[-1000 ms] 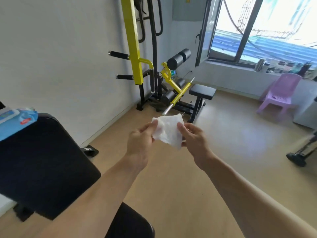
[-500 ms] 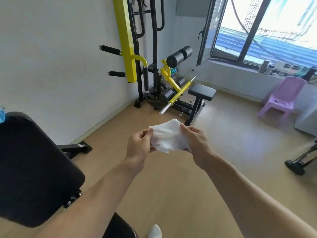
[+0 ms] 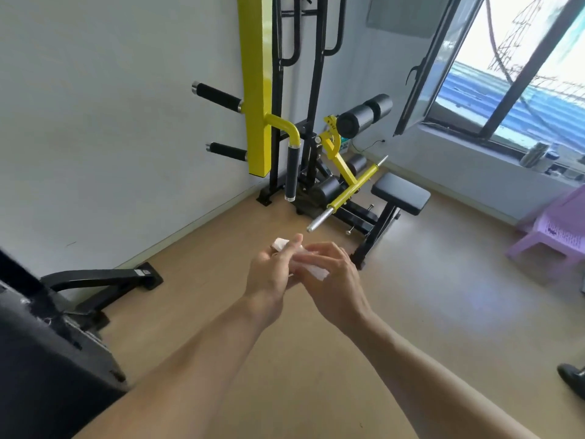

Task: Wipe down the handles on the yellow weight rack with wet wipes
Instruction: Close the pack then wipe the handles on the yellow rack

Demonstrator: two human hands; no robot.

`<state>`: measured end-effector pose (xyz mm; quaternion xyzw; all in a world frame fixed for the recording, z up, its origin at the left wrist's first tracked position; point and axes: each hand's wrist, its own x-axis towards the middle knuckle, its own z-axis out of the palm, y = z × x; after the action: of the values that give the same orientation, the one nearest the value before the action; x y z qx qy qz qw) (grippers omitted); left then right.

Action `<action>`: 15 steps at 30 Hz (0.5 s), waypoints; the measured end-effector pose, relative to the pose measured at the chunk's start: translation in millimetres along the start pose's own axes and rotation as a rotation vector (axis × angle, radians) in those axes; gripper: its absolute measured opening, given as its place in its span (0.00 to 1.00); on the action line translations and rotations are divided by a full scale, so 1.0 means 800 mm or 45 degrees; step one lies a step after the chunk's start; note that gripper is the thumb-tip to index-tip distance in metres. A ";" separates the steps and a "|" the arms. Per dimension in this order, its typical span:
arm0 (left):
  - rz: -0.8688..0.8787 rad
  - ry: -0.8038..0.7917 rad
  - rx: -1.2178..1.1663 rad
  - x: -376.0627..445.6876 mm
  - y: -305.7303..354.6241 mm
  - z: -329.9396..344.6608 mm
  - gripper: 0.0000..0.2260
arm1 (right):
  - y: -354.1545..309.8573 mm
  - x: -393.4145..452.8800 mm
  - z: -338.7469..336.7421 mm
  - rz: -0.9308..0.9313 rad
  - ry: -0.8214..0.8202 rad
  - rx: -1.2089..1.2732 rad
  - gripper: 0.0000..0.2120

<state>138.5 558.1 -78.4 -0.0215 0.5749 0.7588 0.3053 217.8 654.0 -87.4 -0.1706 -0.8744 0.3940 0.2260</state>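
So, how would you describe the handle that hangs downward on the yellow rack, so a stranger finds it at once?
Find the tall yellow post by the white wall. From its right side a yellow tube curves out and bends down, ending in the vertical black grip. The two other black grips, upper and lower, stick out sideways to the left; only this one points at the floor.

The weight rack (image 3: 258, 90) stands against the wall on the left, at the far end of the floor. Two handles (image 3: 217, 97) stick out from its left side, one above the other (image 3: 227, 151), and a third (image 3: 291, 172) hangs down just to its right. Right of the rack sits the bench seat (image 3: 401, 193), a bar (image 3: 346, 195) slanting before it. The window (image 3: 519, 74) is on the far right wall, a chair (image 3: 557, 232) below it. Nearest, both hands, left hand (image 3: 272, 277) and right hand (image 3: 335, 280), meet around a wipe (image 3: 311, 269), well short of the rack
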 end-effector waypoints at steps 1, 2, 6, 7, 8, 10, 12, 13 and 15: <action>0.036 0.035 0.003 0.015 0.007 0.000 0.14 | 0.003 0.015 0.001 0.037 0.015 0.086 0.06; 0.068 0.068 0.005 0.029 0.013 -0.001 0.12 | 0.006 0.031 0.001 0.138 0.046 0.202 0.06; 0.167 0.049 0.014 0.084 0.038 0.001 0.08 | 0.018 0.106 -0.008 0.746 -0.329 0.779 0.20; 0.183 0.042 0.014 0.098 0.044 0.003 0.08 | 0.023 0.123 -0.009 0.815 -0.453 0.873 0.19; 0.196 0.047 0.011 0.110 0.050 0.005 0.08 | 0.029 0.139 -0.009 0.811 -0.507 0.917 0.18; 0.212 0.102 0.038 0.136 0.060 0.009 0.07 | 0.039 0.173 -0.005 0.732 -0.412 0.935 0.15; 0.240 0.182 0.137 0.162 0.070 0.014 0.07 | 0.047 0.210 -0.001 0.699 -0.272 0.996 0.14; 0.261 0.209 0.188 0.175 0.075 0.018 0.07 | 0.051 0.229 0.000 0.691 -0.249 1.043 0.14; 0.319 0.255 0.299 0.200 0.087 0.029 0.06 | 0.059 0.266 0.000 0.693 -0.254 1.114 0.13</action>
<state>-18.2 638.2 -72.5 0.0108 0.6853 0.7125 0.1502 44.5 785.1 -67.9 -0.2428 -0.5693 0.7812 0.0811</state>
